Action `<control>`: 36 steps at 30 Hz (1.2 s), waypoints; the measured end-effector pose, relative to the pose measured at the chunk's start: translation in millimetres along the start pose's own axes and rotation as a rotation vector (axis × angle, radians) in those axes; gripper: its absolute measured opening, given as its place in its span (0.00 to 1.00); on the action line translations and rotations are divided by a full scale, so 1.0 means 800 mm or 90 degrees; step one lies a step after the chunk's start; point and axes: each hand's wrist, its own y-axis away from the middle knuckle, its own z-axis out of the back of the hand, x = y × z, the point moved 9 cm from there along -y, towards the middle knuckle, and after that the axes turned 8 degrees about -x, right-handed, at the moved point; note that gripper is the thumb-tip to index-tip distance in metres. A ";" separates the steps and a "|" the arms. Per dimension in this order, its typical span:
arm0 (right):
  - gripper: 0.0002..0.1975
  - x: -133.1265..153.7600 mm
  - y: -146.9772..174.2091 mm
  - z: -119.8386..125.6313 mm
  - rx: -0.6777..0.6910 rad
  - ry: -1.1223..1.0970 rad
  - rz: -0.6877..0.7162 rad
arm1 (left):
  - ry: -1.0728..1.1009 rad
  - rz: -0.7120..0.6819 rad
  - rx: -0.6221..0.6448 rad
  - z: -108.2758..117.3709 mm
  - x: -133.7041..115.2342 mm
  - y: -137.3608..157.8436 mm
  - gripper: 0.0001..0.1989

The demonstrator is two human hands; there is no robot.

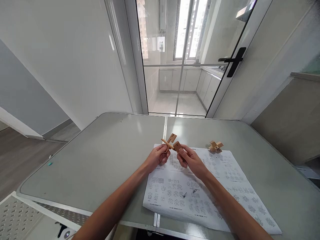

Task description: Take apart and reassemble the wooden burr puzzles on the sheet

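Observation:
Above the printed sheet point(175, 190), my two hands meet over small wooden puzzle pieces. My left hand point(158, 157) pinches a notched wooden piece point(172, 137) with a number on its end, and a thin wooden stick point(166, 143) lies across it. Between the thumb and fingers of my right hand point(190, 159) is another wooden piece point(177, 146), whose end touches or nearly touches the stick. Fingers cover the lower parts of these pieces, so how they join cannot be made out. A cross-shaped wooden puzzle point(215, 147) sits at the sheet's far edge, to the right.
The sheet of printed diagrams lies on a grey-green folding table point(112, 150) with a seam down its middle. Behind the table stands a glass door point(180, 80) with a black handle point(235, 61). A white perforated chair point(20, 216) is at the lower left.

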 end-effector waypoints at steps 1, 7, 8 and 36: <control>0.23 0.000 0.001 -0.001 0.005 0.003 0.003 | -0.004 0.003 0.005 -0.002 0.002 0.000 0.22; 0.23 0.006 0.004 -0.011 0.033 0.067 0.044 | -0.018 0.016 0.029 -0.011 0.007 0.004 0.23; 0.23 0.007 0.004 -0.011 0.030 0.076 0.050 | -0.017 0.018 0.032 -0.013 0.007 0.004 0.24; 0.20 -0.003 0.000 -0.004 0.006 0.027 0.013 | -0.116 0.030 0.123 -0.020 0.014 0.015 0.24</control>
